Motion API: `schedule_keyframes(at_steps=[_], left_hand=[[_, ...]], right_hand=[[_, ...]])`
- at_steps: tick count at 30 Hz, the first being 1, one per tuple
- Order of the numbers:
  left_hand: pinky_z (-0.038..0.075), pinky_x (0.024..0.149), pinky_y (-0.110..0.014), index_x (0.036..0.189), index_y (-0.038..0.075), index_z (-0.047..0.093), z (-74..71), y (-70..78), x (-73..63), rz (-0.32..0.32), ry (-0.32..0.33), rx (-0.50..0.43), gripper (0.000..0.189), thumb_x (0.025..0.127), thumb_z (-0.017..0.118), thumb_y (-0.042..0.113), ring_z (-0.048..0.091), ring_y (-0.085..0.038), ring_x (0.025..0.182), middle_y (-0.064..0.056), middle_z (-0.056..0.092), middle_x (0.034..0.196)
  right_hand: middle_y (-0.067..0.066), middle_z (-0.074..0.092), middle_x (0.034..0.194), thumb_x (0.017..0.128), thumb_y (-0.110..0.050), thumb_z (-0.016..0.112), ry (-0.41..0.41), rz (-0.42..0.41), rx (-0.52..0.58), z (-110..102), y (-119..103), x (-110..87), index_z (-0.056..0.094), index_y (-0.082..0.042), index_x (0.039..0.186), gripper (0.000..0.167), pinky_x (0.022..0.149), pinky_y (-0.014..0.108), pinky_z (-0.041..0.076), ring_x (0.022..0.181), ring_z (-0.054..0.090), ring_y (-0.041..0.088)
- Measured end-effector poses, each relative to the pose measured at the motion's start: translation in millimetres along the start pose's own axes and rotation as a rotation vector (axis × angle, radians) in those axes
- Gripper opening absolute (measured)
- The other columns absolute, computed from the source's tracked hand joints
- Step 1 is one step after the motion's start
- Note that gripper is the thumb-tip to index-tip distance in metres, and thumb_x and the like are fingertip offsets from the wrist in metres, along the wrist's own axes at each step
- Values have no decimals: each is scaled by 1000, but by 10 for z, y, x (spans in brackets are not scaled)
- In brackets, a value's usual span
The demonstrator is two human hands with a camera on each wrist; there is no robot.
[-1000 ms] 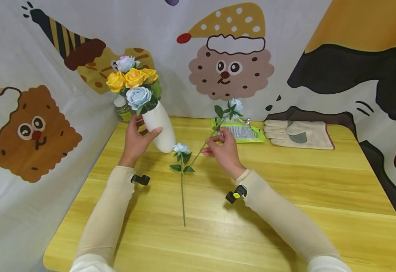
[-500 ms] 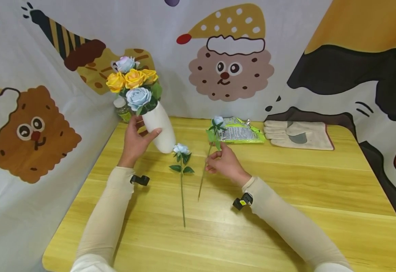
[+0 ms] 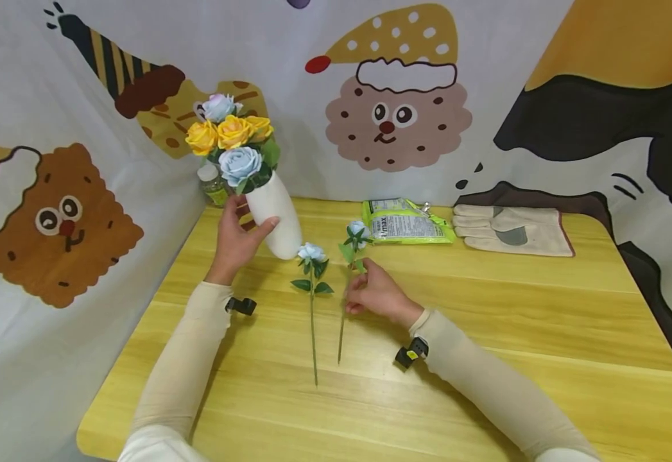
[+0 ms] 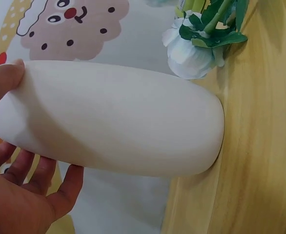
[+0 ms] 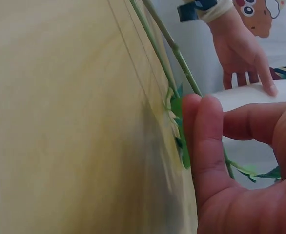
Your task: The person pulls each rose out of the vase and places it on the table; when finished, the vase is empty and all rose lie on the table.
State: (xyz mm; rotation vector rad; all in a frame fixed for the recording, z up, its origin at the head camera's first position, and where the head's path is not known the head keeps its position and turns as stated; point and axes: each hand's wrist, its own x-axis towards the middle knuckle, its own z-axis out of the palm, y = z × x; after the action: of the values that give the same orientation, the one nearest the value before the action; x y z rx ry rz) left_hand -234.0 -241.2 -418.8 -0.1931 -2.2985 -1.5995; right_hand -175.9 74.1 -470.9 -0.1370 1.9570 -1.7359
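The right hand point(image 5: 240, 161) fills the lower right of the view — its fingers point(image 5: 206, 146) curl round a thin green stem point(image 5: 174, 53) with leaves, just above the yellow worktop point(image 5: 70, 122). Beyond it, the left hand point(image 5: 240, 51) grips a white vase point(image 5: 260, 100).

Cream long sleeves point(image 3: 188, 359), small black clip-on wrist cameras point(image 3: 240, 305)

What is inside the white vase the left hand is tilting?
The white vase holds yellow roses and pale blue roses, their heads showing above its mouth. Their stems and the vase's interior are hidden by its wall.
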Motion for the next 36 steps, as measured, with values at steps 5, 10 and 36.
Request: schedule_keyframes(at_steps=[5,10,36], left_hand=[[52,110,-59,149,4,43,-10,-31,9,12,0,-3,74,91,85,23,55,-34,135,-17,50,148],[52,110,-58,150,5,42,-7,-51,17,12,1,3,75,91,85,23,55,-34,135,-17,50,148],[52,110,-59,150,7,42,-36,-52,33,9,-15,11,76,91,85,22,55,-33,133,-16,50,148]], right_hand=[[18,67,101,92,8,69,-70,23,-1,81,83,33,28,5,152,73,70,38,67,71,73,24],[19,66,101,93,8,68,-93,28,-8,117,121,22,30,7,150,69,69,37,67,68,73,24],[24,75,102,99,-19,74,-50,-120,-251,-194,-296,7,63,0,132,39,77,43,66,87,76,40]])
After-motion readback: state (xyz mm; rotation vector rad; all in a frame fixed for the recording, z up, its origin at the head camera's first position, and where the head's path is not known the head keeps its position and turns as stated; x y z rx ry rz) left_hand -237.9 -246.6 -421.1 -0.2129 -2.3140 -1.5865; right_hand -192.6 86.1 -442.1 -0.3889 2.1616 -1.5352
